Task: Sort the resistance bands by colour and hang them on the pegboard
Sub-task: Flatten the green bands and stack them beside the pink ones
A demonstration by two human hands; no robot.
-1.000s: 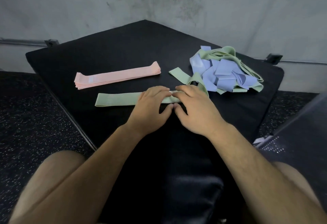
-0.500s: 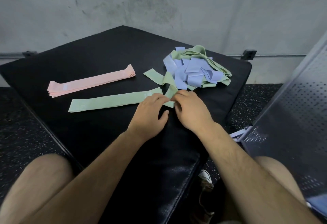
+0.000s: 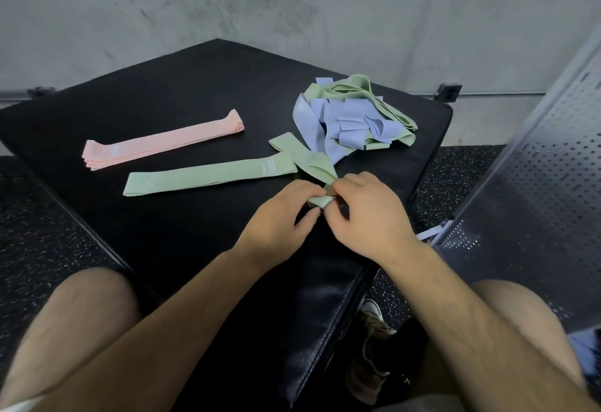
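Hands meet over the near right part of the black pad (image 3: 195,86). Your left hand (image 3: 279,213) and right hand (image 3: 367,213) both have their fingers curled, and they pinch between them the folded near end of the held green band (image 3: 312,164). That band's long axis runs from your fingertips away and to the left, and its far end lies flat on the pad. It meets the right end of the flat green band (image 3: 208,176), but which of the two lies on top cannot be told. The flat green band is stretched out straight, with its long axis running from near left to far right and a pale printed label close to each end. Beyond it, apart and roughly parallel, lies the pink stack (image 3: 162,141), several bands laid one on another and pointing the same way. At the pad's far right corner sits the mixed heap (image 3: 351,119) of blue and green bands, tangled together, with one blue loop trailing down to touch the held green band. The pegboard (image 3: 536,168), a grey perforated panel, stands at your right beside the pad. A pale strip (image 3: 429,234) shows at its foot. Speckled floor (image 3: 48,233) surrounds the pad, a shoe (image 3: 370,346) shows below the pad's near edge, and a grey wall (image 3: 292,5) stands behind.
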